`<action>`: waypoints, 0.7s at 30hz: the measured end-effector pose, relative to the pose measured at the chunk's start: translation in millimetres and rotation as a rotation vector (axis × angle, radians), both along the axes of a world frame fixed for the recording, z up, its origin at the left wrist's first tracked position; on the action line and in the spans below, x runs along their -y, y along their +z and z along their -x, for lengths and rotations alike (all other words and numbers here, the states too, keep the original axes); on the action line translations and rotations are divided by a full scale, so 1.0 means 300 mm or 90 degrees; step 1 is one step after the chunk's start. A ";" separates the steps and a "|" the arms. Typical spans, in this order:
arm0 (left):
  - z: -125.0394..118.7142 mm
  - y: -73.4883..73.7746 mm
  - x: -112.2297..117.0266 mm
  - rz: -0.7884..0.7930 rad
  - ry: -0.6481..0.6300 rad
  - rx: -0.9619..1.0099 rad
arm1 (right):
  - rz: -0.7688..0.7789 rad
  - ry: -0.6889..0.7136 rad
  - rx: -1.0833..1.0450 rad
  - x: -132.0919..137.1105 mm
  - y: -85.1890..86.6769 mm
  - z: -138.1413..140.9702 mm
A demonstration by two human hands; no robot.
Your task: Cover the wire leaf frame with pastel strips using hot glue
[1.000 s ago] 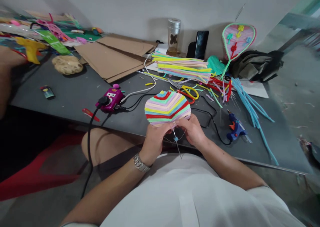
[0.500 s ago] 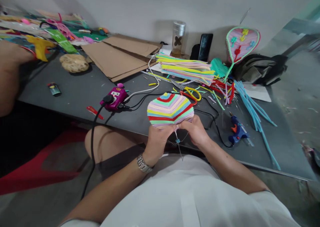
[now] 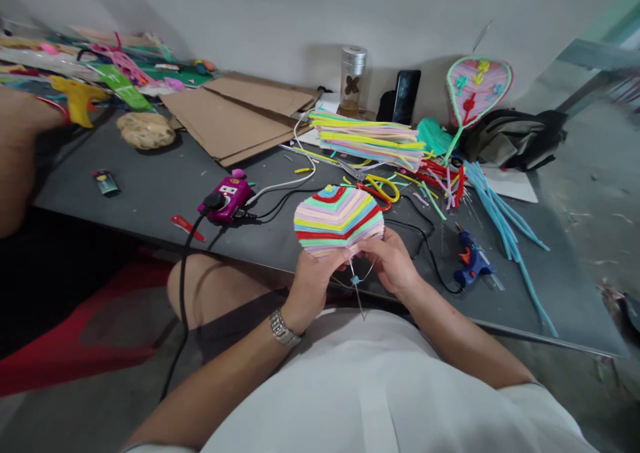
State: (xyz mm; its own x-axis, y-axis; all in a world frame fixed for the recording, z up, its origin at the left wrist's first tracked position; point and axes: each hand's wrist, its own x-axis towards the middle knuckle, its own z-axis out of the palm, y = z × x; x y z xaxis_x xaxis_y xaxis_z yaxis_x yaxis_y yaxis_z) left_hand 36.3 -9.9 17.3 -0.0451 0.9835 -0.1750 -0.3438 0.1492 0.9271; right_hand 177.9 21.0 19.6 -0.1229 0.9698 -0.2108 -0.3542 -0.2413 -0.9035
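L hand and R hand still pinch the striped panel at its near edge, over the table near side, left of the blue glue gun; approx. same pos. as 1 sec. ago.

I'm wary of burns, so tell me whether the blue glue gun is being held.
No, the blue glue gun lies on the gray table, apart from the striped panel being held.

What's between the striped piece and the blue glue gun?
In the head view, the right hand, holding the striped piece, and a black cord lie there.
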 end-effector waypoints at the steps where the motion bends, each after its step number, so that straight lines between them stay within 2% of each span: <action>1: 0.000 0.000 0.000 0.002 0.000 -0.001 | -0.001 -0.004 -0.002 0.000 0.000 0.004; 6: -0.004 0.003 -0.002 -0.003 0.012 0.007 | -0.007 -0.006 -0.007 -0.002 0.003 0.016; 13: -0.004 -0.033 0.003 -0.025 0.042 0.005 | -0.048 0.017 -0.009 -0.002 0.016 0.023; 21: -0.006 0.019 -0.002 0.025 0.007 0.023 | -0.033 0.005 -0.003 -0.008 0.014 -0.014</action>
State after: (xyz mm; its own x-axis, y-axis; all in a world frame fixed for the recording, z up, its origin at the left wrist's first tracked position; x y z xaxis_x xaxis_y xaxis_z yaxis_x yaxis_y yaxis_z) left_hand 37.9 -9.4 23.0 -0.0497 0.9752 -0.2157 -0.3783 0.1815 0.9077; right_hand 181.9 23.5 23.7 -0.1320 0.9783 -0.1596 -0.3563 -0.1971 -0.9133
